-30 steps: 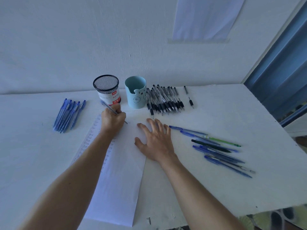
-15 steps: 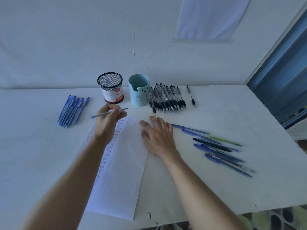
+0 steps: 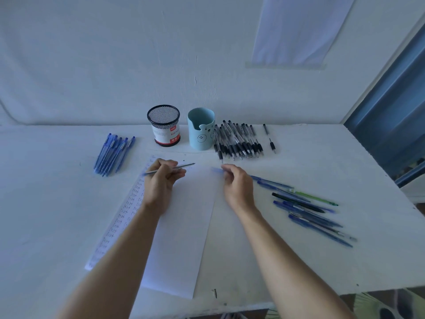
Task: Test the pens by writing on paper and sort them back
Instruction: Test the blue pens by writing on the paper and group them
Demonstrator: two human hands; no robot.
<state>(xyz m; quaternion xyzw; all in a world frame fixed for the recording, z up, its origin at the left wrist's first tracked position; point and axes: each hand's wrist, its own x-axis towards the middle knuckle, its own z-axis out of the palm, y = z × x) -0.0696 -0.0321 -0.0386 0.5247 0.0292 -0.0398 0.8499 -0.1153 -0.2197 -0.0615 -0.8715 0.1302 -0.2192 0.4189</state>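
Left hand (image 3: 161,180): fingers curled round a pen (image 3: 170,168), held level above the top of the paper (image 3: 184,226), tip not touching. Right hand (image 3: 238,184): fingertips look pinched on a blue pen (image 3: 217,170) at the near end of the mixed pile (image 3: 310,210); blurred, so the hold is not certain.

Other groups: blue row (image 3: 113,153) far left, black row (image 3: 236,141) beside the teal cup (image 3: 201,128).

Risks, as judged:
- Two pens up at once. Tested and untested could get swapped, and one could land in the wrong group.
- Neither hand pins the paper. A stroke could drag it or skew the sheet.
- Mixed pile lies loose and fanned (some pens cross each other). Pulling one out may roll its neighbours toward the table (image 3: 345,157) edge.

Writing:
- Paper, left margin: columns of "Test", repeated down the sheet.
- Mesh cup (image 3: 163,125): red-and-white label, reads "Ball P…", rest turned away; small print unreadable.
- Teal cup: drawn bear face, no words.
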